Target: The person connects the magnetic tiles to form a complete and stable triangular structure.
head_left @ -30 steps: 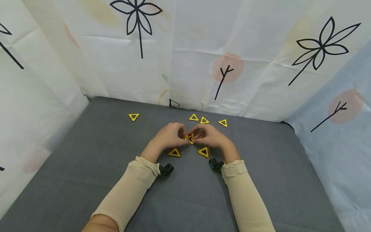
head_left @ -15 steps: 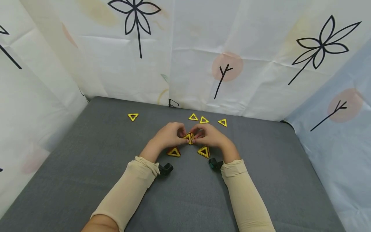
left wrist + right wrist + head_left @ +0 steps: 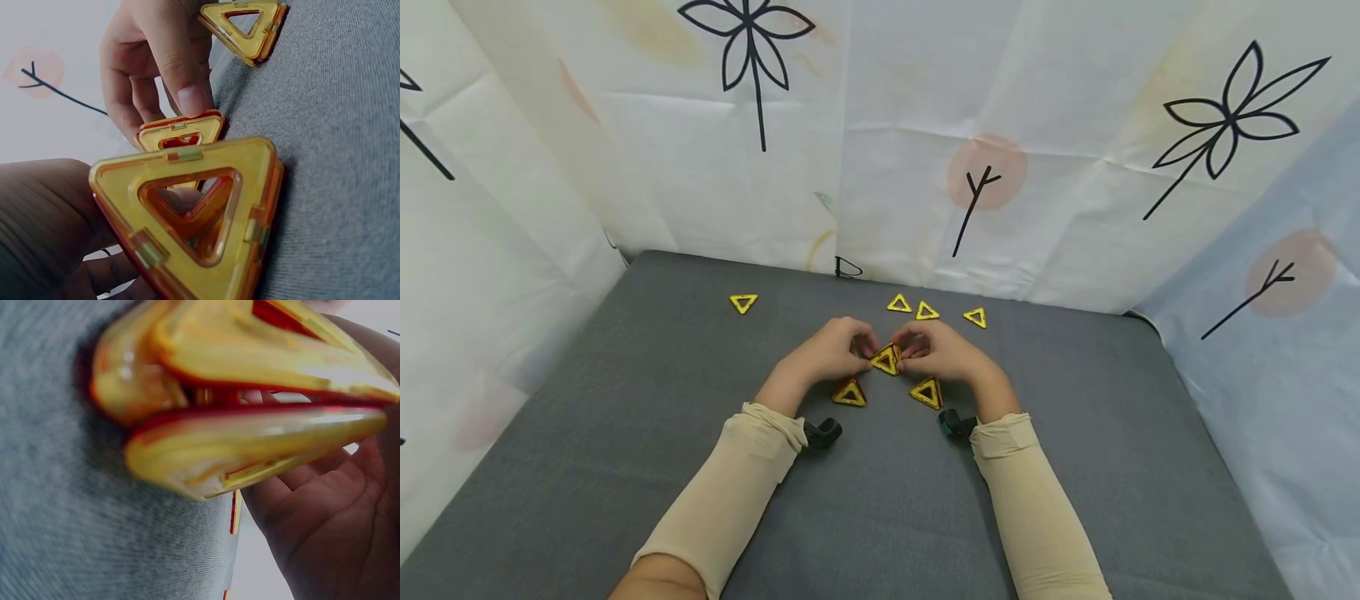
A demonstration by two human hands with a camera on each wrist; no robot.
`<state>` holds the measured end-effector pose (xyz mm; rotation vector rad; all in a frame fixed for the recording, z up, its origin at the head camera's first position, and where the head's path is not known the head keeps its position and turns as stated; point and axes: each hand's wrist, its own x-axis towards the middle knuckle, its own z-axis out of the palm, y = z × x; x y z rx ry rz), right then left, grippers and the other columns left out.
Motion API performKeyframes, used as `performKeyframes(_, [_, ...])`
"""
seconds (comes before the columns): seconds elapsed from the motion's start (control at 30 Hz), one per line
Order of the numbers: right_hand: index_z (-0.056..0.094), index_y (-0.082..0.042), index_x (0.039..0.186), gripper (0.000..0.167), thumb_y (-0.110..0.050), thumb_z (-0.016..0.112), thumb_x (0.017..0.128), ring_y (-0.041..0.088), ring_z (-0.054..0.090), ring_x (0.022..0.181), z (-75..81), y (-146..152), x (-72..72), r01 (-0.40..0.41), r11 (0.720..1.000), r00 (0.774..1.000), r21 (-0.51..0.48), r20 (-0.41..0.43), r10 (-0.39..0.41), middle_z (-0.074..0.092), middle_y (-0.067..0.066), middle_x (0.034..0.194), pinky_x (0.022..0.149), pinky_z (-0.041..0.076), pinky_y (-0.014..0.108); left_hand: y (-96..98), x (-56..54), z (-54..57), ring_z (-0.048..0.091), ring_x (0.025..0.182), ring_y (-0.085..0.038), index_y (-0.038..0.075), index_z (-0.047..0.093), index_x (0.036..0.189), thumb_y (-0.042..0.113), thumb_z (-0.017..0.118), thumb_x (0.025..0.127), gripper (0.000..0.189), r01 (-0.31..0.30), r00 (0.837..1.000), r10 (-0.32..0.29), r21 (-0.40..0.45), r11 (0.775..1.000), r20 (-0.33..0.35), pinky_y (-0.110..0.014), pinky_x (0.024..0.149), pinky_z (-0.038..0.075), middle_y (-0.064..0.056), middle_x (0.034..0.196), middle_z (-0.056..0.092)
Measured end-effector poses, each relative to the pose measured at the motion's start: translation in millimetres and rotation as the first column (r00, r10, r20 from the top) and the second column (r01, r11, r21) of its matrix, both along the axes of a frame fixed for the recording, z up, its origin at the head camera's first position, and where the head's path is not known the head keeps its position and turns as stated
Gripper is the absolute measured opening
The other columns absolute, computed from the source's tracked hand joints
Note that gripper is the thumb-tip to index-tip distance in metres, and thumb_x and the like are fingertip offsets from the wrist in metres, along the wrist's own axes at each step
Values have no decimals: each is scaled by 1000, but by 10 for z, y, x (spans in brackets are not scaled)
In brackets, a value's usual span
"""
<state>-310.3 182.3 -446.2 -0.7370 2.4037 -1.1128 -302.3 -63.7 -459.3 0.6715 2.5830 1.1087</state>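
left hand: curled | right hand: pinching | forearms: angled inward

Four flat triangles, three triangle assemblies, two hands.

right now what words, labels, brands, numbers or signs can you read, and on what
No words, brands or numbers are readable.
"D": a D-like black mark low on the patterned curtain; perhaps just part of the print.
Yellow triangles: no lettering visible.
Black wrist devices: too small to tell.
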Motion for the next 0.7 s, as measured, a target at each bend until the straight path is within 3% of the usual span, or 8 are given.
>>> performKeyframes(0.7, [67, -3, 133, 36, -6, 76, 98, 36, 71, 120, 0, -16, 17, -2, 1000, 1000, -13, 6, 2, 66, 19, 135, 99, 60, 44, -20, -12, -3, 68, 84, -15, 8, 78, 105, 6, 79, 95, 11, 23, 1000, -23, 17, 1000, 6, -32, 78, 57, -4, 99, 74])
